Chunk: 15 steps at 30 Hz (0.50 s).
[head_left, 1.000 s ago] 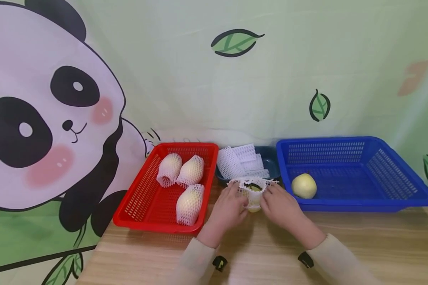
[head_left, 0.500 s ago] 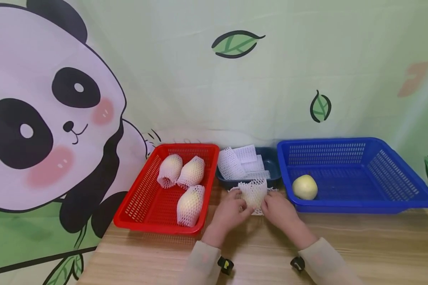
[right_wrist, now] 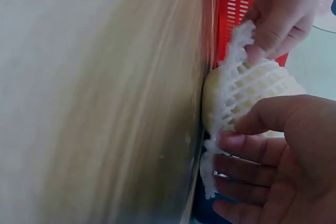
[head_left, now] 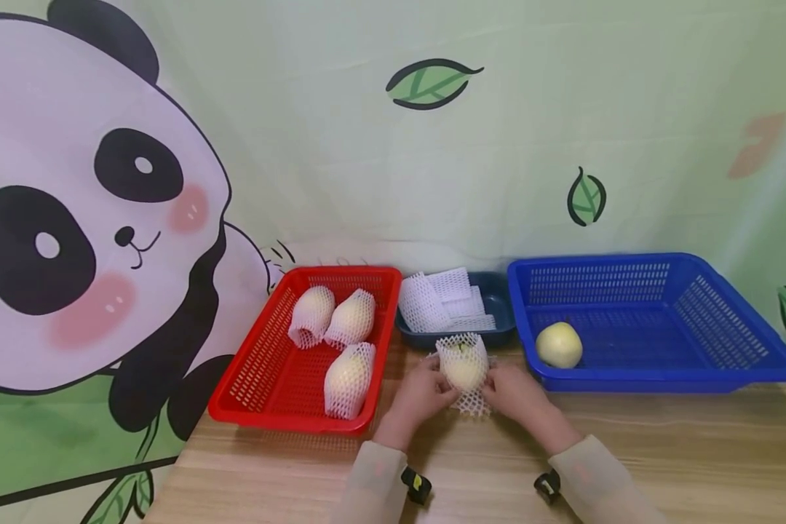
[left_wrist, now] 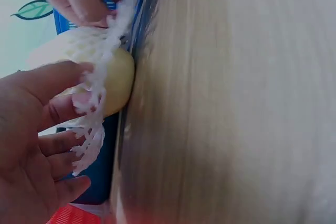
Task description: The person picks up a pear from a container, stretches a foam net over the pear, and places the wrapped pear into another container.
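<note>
A pale yellow pear [left_wrist: 122, 80] stands on the wooden table, with a white foam net sleeve [head_left: 473, 405] around it. In the head view the net's upper end is open and the dark stem shows inside. My left hand [head_left: 424, 397] pinches the net's lower edge on the left, thumb and fingertips against the mesh. On the right side, my right hand [head_left: 516, 394] pinches the same edge. Both wrist views show the rim of the net bunched between thumb and fingers, with part of the pear's bare skin beyond it.
Left stands a red basket [head_left: 268, 418] with 3 netted pears [head_left: 350, 380]. A dark teal bin [head_left: 503, 298] behind my hands holds flat foam nets [head_left: 426, 302]. At right, a blue basket [head_left: 629, 375] contains one bare pear [head_left: 559, 345].
The net, earlier stretched wide over the pear, now encloses it. Its lower edge has come down toward me, and both hands have moved slightly down with it. The baskets stay put.
</note>
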Tool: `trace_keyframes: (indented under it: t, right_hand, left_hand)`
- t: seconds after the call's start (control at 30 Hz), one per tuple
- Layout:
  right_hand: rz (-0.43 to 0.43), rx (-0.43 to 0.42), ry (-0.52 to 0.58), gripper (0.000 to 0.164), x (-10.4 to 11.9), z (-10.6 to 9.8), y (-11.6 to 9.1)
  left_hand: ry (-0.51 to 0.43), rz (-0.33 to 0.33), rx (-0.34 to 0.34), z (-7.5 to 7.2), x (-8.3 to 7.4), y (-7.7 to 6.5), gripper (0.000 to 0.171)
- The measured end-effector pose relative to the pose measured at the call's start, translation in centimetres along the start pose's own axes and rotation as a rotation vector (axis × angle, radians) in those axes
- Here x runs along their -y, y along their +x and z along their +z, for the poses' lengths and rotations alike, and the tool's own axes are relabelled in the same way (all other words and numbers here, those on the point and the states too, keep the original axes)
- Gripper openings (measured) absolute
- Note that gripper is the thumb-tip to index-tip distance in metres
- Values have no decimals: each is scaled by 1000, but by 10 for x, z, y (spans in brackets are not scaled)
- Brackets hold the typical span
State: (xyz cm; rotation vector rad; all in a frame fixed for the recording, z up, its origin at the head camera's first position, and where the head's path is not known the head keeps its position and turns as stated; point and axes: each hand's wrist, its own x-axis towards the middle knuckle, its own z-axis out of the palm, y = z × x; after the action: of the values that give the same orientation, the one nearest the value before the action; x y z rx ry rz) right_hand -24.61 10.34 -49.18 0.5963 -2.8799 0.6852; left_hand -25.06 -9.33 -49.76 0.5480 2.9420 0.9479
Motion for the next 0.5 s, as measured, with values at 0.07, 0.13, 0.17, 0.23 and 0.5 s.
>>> trace_keyframes:
  t: [0.07, 0.13, 0.17, 0.23, 0.5]
  right_hand:
    - [36, 24, 41, 23, -1, 0, -1]
    - [86, 4, 81, 18, 0, -1, -1]
    - [117, -15, 118, 13, 0, -2, -1]
    - [178, -50, 202, 6, 1, -3, 1]
    - [240, 28, 457, 48, 0, -2, 13]
  left_hand:
    - [-48, -12, 0, 1, 2, -1, 17]
    - [-110, -34, -13, 0, 4, -1, 14]
    - [-143, -50, -25, -1, 3, -2, 15]
    - [-224, -91, -55, -3, 2, -2, 20]
    - [-471, -229, -105, -6, -2, 8, 43]
